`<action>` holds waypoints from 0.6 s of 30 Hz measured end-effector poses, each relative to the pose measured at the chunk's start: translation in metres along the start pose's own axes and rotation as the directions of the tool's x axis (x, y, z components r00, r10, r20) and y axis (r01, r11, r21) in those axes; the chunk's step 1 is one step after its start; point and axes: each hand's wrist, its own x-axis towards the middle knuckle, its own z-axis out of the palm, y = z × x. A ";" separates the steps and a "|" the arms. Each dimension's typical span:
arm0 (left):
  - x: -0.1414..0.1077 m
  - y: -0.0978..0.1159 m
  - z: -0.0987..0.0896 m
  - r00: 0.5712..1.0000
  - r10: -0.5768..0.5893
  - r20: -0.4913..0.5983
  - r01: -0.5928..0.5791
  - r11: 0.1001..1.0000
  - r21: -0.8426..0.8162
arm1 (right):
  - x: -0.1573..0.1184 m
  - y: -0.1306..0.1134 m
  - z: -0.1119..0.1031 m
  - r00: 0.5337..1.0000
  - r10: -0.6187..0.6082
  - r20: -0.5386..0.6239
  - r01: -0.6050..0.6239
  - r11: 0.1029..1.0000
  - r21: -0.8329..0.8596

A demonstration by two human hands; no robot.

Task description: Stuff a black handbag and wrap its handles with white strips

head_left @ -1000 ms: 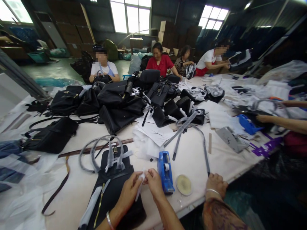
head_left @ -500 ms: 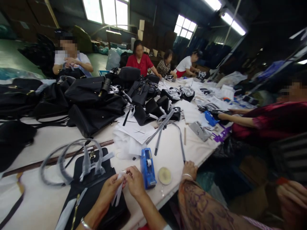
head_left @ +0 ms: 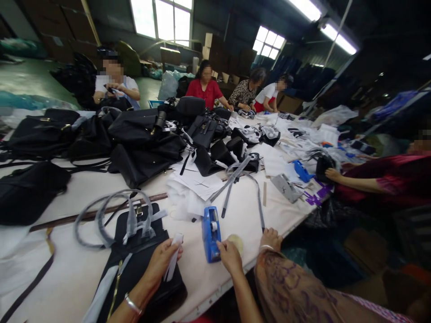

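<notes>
My left hand (head_left: 164,259) is closed on a folded white strip (head_left: 174,258) over the lower part of a black bag (head_left: 141,278). The bag lies flat, with grey-wrapped looped handles (head_left: 101,220) at its upper end and a gold zipper down one side. Beside the bag stands a blue tape dispenser (head_left: 209,229). At its near end is my right hand (head_left: 230,255), thumb and finger at the cutting edge; whether tape is between them is too small to tell. A round yellowish roll (head_left: 235,243) is partly hidden behind that hand.
Black bags (head_left: 144,152) are heaped across the table's left and middle. White sheets (head_left: 198,181) lie beyond the dispenser. A neighbour's hand (head_left: 270,240) rests at the table edge (head_left: 249,264) on my right, near a grey strap (head_left: 259,204). Other people work around the table.
My right hand has left the white strip and moved right to the tape dispenser. My left hand still holds the strip, slightly higher. The view has shifted a little left.
</notes>
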 end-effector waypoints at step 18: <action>-0.004 -0.005 -0.001 0.999 0.030 -0.027 -0.031 0.999 -0.045 | -0.037 0.019 -0.001 0.943 0.172 0.284 -0.315 0.735 0.601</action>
